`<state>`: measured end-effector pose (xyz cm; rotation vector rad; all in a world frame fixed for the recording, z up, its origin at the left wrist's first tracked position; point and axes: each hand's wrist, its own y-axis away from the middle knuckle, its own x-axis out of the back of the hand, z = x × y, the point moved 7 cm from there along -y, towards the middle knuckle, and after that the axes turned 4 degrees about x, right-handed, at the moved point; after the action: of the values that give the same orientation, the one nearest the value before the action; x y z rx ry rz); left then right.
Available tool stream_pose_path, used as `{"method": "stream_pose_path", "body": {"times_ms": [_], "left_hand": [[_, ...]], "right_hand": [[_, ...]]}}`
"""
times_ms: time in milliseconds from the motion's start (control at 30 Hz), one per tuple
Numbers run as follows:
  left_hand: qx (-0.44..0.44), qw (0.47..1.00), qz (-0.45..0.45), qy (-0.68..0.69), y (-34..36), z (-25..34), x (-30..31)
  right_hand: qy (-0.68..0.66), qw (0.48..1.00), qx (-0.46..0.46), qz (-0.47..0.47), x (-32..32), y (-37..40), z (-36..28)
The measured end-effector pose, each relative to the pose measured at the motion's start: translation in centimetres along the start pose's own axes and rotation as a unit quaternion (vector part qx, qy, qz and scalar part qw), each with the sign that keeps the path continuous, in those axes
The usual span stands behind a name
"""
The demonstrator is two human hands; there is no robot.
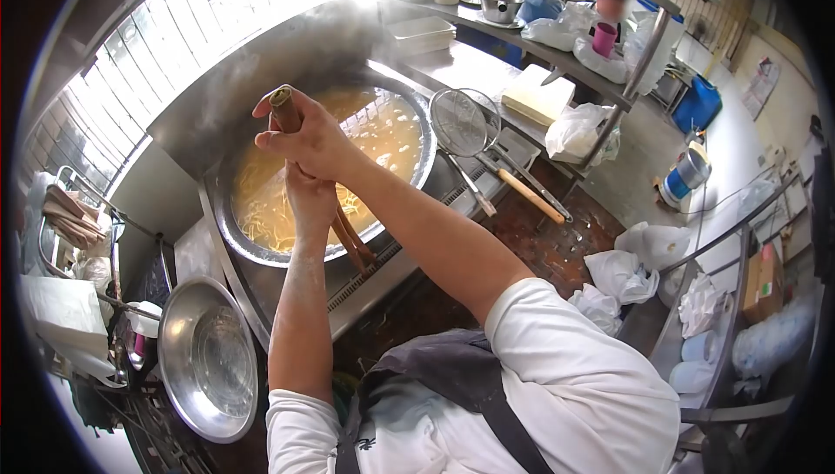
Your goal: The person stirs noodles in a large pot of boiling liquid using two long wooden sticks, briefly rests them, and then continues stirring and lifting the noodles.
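A big round wok holds cloudy yellow broth with noodles and white foam. Over it, my right hand is wrapped round the upper part of a thick wooden stick, whose end points up toward the camera. Just below, my left hand grips the same stick, its fingers mostly hidden by the right hand and the angle. Two brown wooden sticks lean across the wok's near rim beside my left wrist; whether they join the held stick is hidden. Steam rises at the back.
Wire strainers with handles lie right of the wok. A large steel basin stands at the lower left. White bags sit on the right. Behind the back shelf a person is partly visible.
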<state>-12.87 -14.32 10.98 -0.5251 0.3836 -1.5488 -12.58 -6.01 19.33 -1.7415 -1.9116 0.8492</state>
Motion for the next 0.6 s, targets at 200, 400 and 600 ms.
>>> {"method": "stream_pose_path", "body": {"times_ms": [200, 400, 600], "left_hand": [[0.010, 1.000, -0.003, -0.010, 0.3, 0.5, -0.2], [0.006, 1.000, -0.001, -0.024, 0.5, 0.6, -0.2], [0.002, 1.000, -0.003, -0.017, 0.7, 1.2, -0.4]], "right_hand": [[0.005, 1.000, -0.010, 0.002, 0.1, 0.2, -0.4], [-0.001, 1.000, -0.009, 0.001, 0.1, 0.4, -0.3], [0.006, 1.000, 0.008, 0.005, 0.4, 0.4, -0.4]]}}
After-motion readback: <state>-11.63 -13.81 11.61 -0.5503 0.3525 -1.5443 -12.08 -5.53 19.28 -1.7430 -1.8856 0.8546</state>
